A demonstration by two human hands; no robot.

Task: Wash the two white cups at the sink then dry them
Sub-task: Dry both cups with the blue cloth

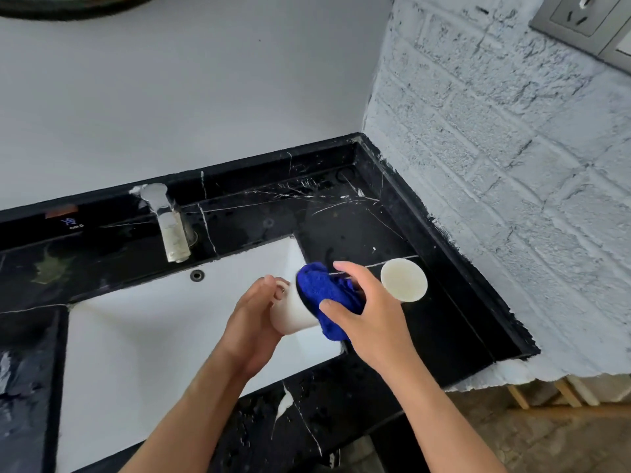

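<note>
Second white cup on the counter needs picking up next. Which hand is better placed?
Right, probably. The right hand, gripping the blue terry cloth, sits just beside the upright white cup on the black marble counter. The left hand grips the white handled mug over the white sink, farther away.

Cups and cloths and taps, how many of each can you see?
Cups: 2, one held, one on the counter
Cloths: 1, blue
Taps: 1
Total: 4
</note>
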